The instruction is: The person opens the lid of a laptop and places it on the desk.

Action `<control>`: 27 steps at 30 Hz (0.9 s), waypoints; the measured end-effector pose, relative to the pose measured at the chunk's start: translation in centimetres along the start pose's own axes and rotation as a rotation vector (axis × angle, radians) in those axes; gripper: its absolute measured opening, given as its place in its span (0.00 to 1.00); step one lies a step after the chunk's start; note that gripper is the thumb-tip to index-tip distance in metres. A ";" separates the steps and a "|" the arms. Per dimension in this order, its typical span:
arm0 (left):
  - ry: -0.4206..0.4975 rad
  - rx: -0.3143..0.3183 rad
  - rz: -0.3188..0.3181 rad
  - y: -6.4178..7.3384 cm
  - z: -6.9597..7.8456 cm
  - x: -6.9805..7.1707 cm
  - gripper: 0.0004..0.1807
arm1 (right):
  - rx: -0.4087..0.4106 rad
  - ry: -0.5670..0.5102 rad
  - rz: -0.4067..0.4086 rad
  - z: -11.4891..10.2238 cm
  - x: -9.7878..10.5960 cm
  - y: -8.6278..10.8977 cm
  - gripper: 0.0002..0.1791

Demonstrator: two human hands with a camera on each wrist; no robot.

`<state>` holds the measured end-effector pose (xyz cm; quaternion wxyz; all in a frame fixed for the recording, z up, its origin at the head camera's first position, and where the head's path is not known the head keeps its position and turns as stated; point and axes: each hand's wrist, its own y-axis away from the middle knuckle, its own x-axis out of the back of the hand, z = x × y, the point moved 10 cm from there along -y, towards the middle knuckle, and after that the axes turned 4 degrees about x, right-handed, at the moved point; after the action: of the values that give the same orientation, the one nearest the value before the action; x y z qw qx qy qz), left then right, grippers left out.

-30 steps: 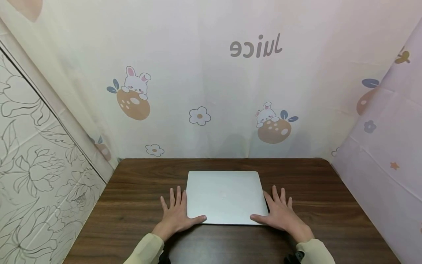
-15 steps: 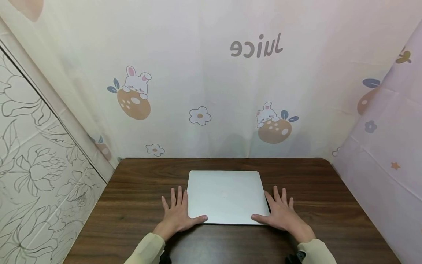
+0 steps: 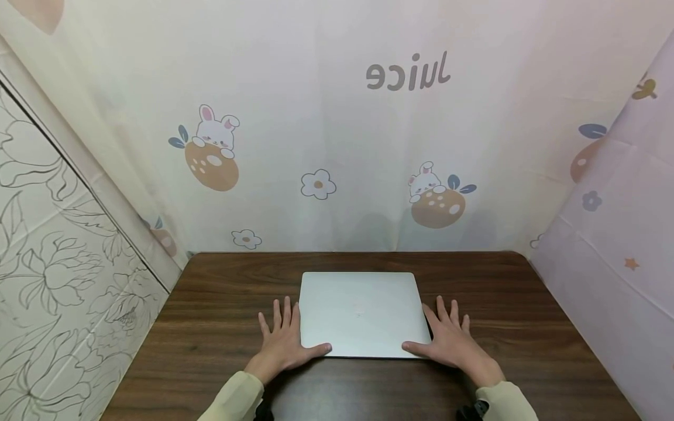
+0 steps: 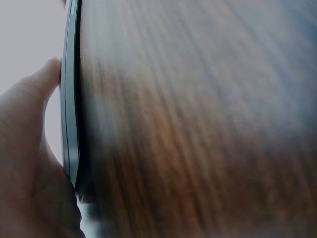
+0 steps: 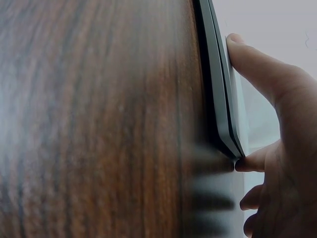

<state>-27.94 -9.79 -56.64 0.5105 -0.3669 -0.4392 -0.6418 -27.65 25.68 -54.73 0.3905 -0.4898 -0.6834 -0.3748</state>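
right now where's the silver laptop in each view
Head: the closed silver laptop lies flat at table centre, between both hands.
Left wrist: its thin edge runs down the left side, thumb against it.
Right wrist: its edge runs down right of centre.
Shared landmark: the dark wooden table.

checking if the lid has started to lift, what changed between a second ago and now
Nothing has visibly changed. The closed silver laptop lies flat on the dark wooden table as before. The left hand and right hand rest at its near corners, thumbs on the front edge and fingers spread flat on the table beside it, as they were.
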 end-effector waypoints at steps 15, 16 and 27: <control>0.009 -0.004 0.003 -0.1 0.2 -0.2 0.76 | -0.027 0.002 -0.034 0.4 -0.1 0.0 0.66; 0.007 -0.002 0.004 -0.2 0.2 -0.3 0.76 | -0.028 0.001 -0.036 0.4 -0.1 0.0 0.66; 0.027 0.003 0.001 -0.1 0.1 -0.1 0.76 | -0.040 0.001 -0.059 0.5 -0.1 0.0 0.67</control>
<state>-28.02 -9.66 -56.73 0.5172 -0.3574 -0.4331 -0.6459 -27.72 26.07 -54.99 0.3698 -0.4768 -0.6898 -0.4001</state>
